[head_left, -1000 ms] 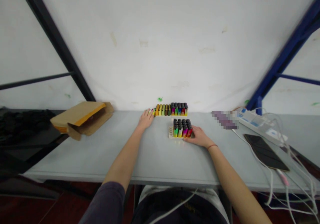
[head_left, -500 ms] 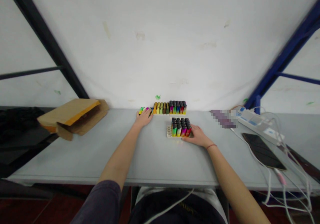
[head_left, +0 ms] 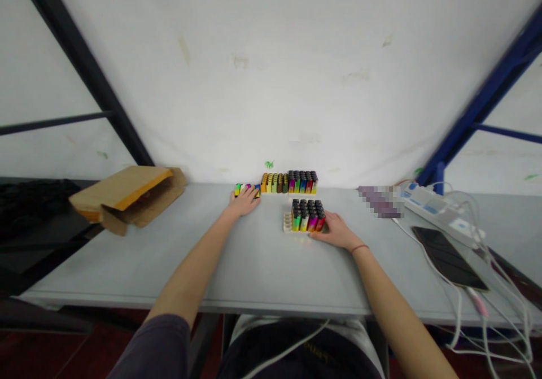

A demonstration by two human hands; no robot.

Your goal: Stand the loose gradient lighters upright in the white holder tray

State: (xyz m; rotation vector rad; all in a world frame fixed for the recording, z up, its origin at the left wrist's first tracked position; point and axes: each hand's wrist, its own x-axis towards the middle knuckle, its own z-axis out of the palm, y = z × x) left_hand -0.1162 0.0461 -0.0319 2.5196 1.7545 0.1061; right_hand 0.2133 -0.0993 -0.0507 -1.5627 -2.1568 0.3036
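A white tray (head_left: 288,222) holds rows of upright lighters (head_left: 308,215) with black tops; its left column of slots is bare. My right hand (head_left: 336,230) grips the tray's right end, thumb at the front. At the back left, my left hand (head_left: 244,201) lies with fingers spread over a small group of coloured lighters (head_left: 238,188), which it partly hides. Beside that group stand yellow, orange and brown lighters (head_left: 274,183) in a tray, and next to them black-topped colourful lighters (head_left: 302,182) in another tray.
An open cardboard box (head_left: 127,195) lies at the back left. On the right are a black phone (head_left: 449,257), a white power strip (head_left: 440,212), a blurred purplish item (head_left: 381,201) and loose white cables (head_left: 459,317). A wall (head_left: 271,85) rises behind the table (head_left: 271,271).
The view has shifted slightly. My left hand has drawn back a little over the lighters, showing more of them. My right hand keeps its place at the tray.
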